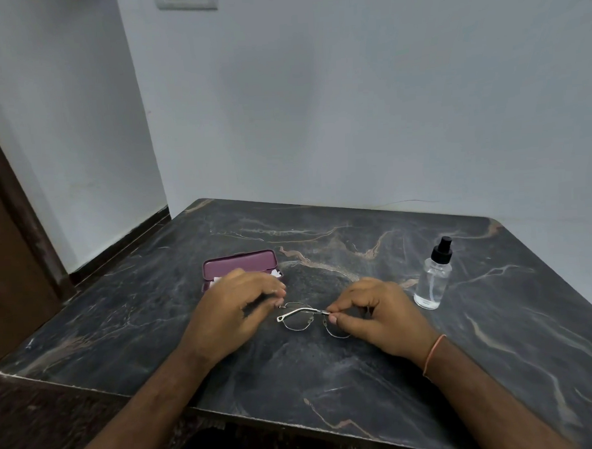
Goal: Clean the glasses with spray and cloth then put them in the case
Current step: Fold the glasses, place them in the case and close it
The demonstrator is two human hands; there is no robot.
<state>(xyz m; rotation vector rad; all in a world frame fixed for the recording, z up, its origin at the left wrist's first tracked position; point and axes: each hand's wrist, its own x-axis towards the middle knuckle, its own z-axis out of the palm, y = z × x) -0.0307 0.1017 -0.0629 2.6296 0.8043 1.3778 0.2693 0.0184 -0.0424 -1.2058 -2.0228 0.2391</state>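
Note:
Thin metal-framed glasses (300, 321) lie on the dark marble table (328, 375) between my hands, one temple folded across the lenses. My right hand (376, 317) pinches the right end of the frame at the hinge. My left hand (234, 312) hovers at the left end, fingertips touching or nearly touching the frame. Behind my left hand a maroon glasses case (240, 263) stands open, with a white cloth (217, 279) partly showing inside it. A clear spray bottle (434, 279) with a black pump stands upright to the right of my right hand.
The table sits in a corner of pale walls. Its front edge is near me and its left edge drops to a dark floor. A wall socket plate (186, 0) is high on the wall. A brown door (3, 237) is at the far left.

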